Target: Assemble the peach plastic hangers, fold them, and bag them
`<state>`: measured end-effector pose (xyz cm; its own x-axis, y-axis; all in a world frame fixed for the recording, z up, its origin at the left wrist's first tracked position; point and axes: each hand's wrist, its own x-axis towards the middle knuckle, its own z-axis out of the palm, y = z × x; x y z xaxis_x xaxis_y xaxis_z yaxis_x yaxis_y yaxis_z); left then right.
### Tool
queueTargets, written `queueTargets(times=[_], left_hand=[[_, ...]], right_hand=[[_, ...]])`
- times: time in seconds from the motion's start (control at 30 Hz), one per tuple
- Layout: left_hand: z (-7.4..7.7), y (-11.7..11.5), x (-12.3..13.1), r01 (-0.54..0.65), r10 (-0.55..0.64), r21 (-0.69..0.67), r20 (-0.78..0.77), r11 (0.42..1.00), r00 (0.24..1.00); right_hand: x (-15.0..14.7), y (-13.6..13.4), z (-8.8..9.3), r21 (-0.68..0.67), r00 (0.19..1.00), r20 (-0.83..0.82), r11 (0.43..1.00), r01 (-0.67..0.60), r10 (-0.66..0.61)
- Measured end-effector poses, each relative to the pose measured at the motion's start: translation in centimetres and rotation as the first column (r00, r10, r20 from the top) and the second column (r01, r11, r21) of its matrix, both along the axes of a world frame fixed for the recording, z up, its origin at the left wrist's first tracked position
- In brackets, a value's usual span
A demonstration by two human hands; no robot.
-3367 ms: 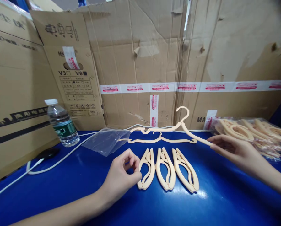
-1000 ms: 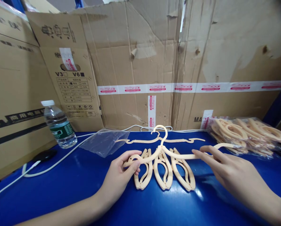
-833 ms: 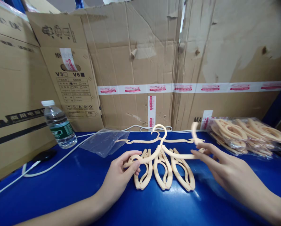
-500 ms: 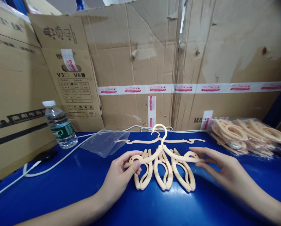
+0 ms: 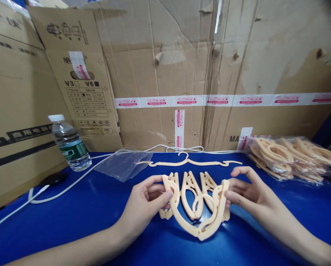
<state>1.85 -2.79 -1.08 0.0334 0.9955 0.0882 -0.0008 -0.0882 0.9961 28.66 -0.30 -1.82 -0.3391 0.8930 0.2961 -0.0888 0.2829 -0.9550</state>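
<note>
Between my hands is a beige folding hanger point(image 5: 186, 224), half folded into a V, with its joint low and its two arms pointing up. My left hand point(image 5: 151, 197) pinches the left arm end between thumb and fingers. At the right arm end, my right hand point(image 5: 247, 192) grips with thumb and fingers, its index finger raised. Just behind lie three folded hangers; the middle folded hanger point(image 5: 185, 195) shows best, and the held one partly covers the others. Farther back, an unfolded hanger point(image 5: 171, 163) lies flat with its hook away from me.
A clear plastic bag point(image 5: 121, 166) lies at back left, near a water bottle point(image 5: 72, 147) and a black device point(image 5: 54, 178) with a white cable point(image 5: 62, 197). Bagged hangers point(image 5: 290, 159) are piled at back right. Cardboard point(image 5: 159, 74) walls the blue table point(image 5: 104, 218).
The held hanger went from spread arms with its hook up to a V with its joint toward me. Both hands turned its arm ends upward, and my left hand moved slightly right.
</note>
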Motion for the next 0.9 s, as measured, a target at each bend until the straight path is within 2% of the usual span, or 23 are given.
queueTargets(times=[0.07, 0.2, 0.33, 0.43, 0.53, 0.73, 0.9], left_hand=[[0.0, 0.0, 0.2, 0.008, -0.008, 0.006, -0.002, 1.000, 1.000], [-0.3, 0.0, 0.5, 0.010, -0.009, 0.031, -0.004, 0.999, 1.000], [-0.5, -0.3, 0.6, 0.041, -0.043, 0.046, 0.035, 0.998, 0.998], [-0.4, -0.6, 0.6, 0.093, -0.095, 0.056, 0.030, 0.994, 0.995], [-0.4, -0.8, 0.6, 0.184, -0.185, 0.102, 0.001, 0.978, 0.983], [-0.3, -1.4, 0.5, 0.372, -0.374, 0.218, -0.034, 0.902, 0.927], [0.1, -1.8, 0.5, 0.431, -0.421, 0.197, -0.096, 0.880, 0.902]], right_hand=[[-0.4, -0.4, 0.3, 0.033, 0.998, 0.064, 0.999, -0.023, 0.021], [-0.7, -1.6, 0.7, 0.098, 0.936, 0.325, 0.979, -0.179, 0.139], [-0.5, -2.6, 0.2, 0.262, 0.877, 0.478, 0.947, -0.184, 0.038], [-0.2, -2.7, -0.1, 0.305, 0.840, 0.542, 0.939, -0.159, -0.034], [0.0, -2.4, -0.3, 0.286, 0.812, 0.581, 0.949, -0.136, -0.059], [0.4, -1.7, -0.9, 0.275, 0.826, 0.557, 0.958, -0.086, -0.086], [0.2, -1.9, -0.5, 0.210, 0.844, 0.536, 0.971, -0.116, -0.015]])
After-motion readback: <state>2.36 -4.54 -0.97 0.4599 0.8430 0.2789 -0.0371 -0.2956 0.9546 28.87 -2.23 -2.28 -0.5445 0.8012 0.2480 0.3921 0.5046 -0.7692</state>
